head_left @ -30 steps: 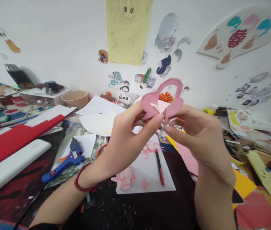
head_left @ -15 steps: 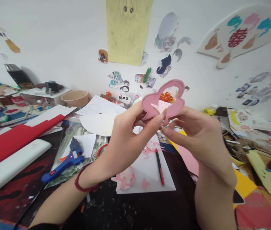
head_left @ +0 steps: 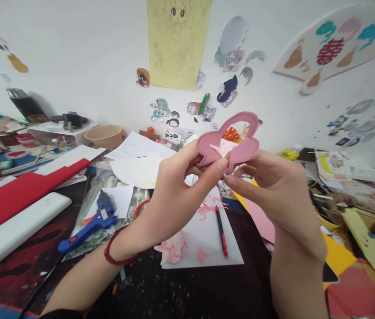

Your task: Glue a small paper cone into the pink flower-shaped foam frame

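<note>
Pink foam frame, a lobed outline, is up over the middle of the desk, and we've got it pinched at its lower point: left hand coming in from the left, right hand from the right, each closed on the edge between thumb and fingers. The outline looks fully cut, and a pale pink paper piece sits in its opening; whether that's fixed down, we can't tell. Just below, on a white sheet, lie pink paper cutouts and a red-and-black marker; further left, a blue glue gun rests on a plastic bag.
</note>
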Tool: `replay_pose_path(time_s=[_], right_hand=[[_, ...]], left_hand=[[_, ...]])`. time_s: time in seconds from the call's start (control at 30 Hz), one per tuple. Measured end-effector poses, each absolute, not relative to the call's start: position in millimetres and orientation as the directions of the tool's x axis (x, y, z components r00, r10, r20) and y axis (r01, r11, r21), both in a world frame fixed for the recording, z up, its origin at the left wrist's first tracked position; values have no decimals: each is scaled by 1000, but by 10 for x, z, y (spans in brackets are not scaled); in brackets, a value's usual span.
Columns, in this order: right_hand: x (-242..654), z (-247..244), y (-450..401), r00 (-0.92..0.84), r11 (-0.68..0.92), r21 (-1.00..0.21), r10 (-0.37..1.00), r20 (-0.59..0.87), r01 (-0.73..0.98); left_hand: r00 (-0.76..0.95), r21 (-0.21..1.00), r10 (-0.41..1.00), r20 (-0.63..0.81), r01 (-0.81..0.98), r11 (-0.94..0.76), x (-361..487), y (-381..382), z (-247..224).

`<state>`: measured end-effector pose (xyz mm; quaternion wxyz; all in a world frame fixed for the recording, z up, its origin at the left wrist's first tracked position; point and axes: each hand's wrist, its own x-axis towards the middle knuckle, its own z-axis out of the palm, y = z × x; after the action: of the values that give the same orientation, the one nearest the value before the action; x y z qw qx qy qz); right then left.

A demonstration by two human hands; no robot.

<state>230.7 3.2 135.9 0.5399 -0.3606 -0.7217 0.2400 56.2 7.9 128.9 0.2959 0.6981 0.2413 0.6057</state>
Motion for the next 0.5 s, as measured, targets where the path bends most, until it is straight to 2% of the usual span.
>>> replay_pose_path(time_s=[0.5], right_hand=[[2285,1330,40,-127,661,-699,745,655,273]], left_hand=[[167,732,715,679,-75,-677,553,85,1295]])
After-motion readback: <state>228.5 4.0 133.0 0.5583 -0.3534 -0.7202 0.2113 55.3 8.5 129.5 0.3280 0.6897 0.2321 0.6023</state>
